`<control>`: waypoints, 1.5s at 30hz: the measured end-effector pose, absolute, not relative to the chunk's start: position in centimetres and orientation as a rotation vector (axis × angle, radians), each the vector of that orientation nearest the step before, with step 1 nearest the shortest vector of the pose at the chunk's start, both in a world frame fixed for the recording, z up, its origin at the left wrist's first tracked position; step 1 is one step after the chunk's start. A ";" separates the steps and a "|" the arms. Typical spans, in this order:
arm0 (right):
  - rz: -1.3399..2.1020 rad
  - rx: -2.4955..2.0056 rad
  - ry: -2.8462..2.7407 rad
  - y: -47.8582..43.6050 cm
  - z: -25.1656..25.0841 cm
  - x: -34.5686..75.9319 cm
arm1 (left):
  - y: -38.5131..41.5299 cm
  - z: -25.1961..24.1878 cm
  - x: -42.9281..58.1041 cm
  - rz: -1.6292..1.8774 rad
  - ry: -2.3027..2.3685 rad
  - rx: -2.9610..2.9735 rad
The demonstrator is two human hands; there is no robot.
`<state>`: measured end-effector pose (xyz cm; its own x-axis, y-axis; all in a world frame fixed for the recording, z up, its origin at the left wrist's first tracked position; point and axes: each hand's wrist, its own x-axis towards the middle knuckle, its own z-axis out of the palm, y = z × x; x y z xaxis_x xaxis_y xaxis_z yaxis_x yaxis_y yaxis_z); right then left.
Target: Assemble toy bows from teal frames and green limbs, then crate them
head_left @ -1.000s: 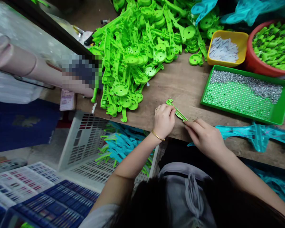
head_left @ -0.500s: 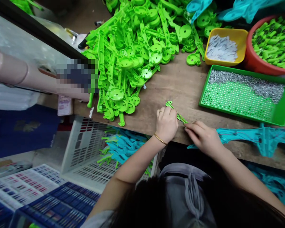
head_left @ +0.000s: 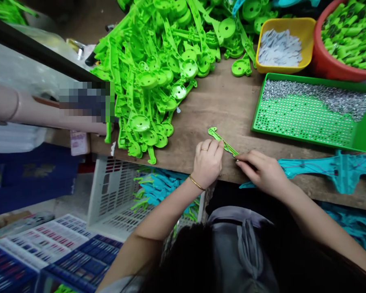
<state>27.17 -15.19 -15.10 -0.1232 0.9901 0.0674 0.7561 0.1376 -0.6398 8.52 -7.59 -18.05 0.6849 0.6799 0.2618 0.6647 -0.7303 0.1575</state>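
Note:
A slim bright-green plastic part (head_left: 230, 149) with a hooked end lies aslant near the table's front edge. My left hand (head_left: 208, 162) is closed on its near side, fingers bent over it against the tabletop. At its lower right end, my right hand (head_left: 264, 170) has thumb and forefinger pinched together. A tiny shiny bit shows at those fingertips, too small to name. Under and beside my right hand lies a long teal plastic part (head_left: 311, 167) with thin wires along it.
A big heap of green plastic parts (head_left: 158, 77) covers the table's left. On the right stand a green tray (head_left: 305, 140) of small metal pieces, a yellow bin (head_left: 306, 40) of pale flat pieces and a red tub (head_left: 326, 61) of green parts. A white crate (head_left: 105, 195) sits below.
The view has shifted a little, so the heap sits further left and the bins higher. My left hand has slid slightly down along the green part, baring more of it.

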 end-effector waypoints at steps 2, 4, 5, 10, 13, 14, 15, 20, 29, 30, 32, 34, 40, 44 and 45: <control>0.716 -1.659 -1.935 -15.2 -14.5 27.5 | -7.0 -17.7 8.0 0.461 1.119 2.777; 0.776 -1.661 -1.955 -15.2 -13.9 27.7 | -6.3 -17.3 7.7 0.488 1.136 2.663; 0.799 -1.672 -1.963 -15.2 -13.7 27.8 | -6.0 -17.1 7.7 0.524 1.144 2.608; 0.844 -1.785 -1.964 -14.9 -13.1 27.6 | -6.1 -17.4 8.6 0.761 0.903 2.456; 0.827 -1.837 -1.917 -14.8 -13.1 27.6 | -6.4 -18.2 9.2 0.855 0.816 2.345; 0.822 -1.844 -1.888 -14.7 -13.1 27.7 | -6.4 -18.4 9.3 0.884 0.818 2.322; 0.821 -1.844 -1.854 -14.7 -13.1 27.8 | -6.4 -18.6 9.4 0.903 0.823 2.310; 0.877 -1.859 -1.681 -14.2 -13.6 27.8 | -6.2 -18.9 9.3 0.910 0.832 2.299; 0.668 -1.965 -1.901 -14.2 -13.7 27.6 | -6.3 -19.3 9.3 0.925 0.821 2.294; 0.640 -1.975 -1.995 -14.2 -13.6 27.5 | -6.3 -19.3 9.3 0.928 0.820 2.295; 0.576 -2.021 -2.162 -14.2 -13.4 27.4 | -6.2 -19.3 9.4 0.920 0.825 2.292; 0.558 -2.081 -2.261 -14.1 -13.2 27.2 | -6.2 -19.3 9.4 0.897 0.833 2.286; 0.706 -2.216 -2.212 -13.6 -13.1 26.9 | -6.0 -18.7 9.4 0.853 0.822 2.262; 0.789 -2.208 -2.061 -13.4 -13.3 26.9 | -5.8 -18.2 9.6 0.750 0.868 2.232; 0.796 -2.200 -2.030 -13.3 -13.3 27.0 | -5.8 -18.1 9.7 0.728 0.903 2.228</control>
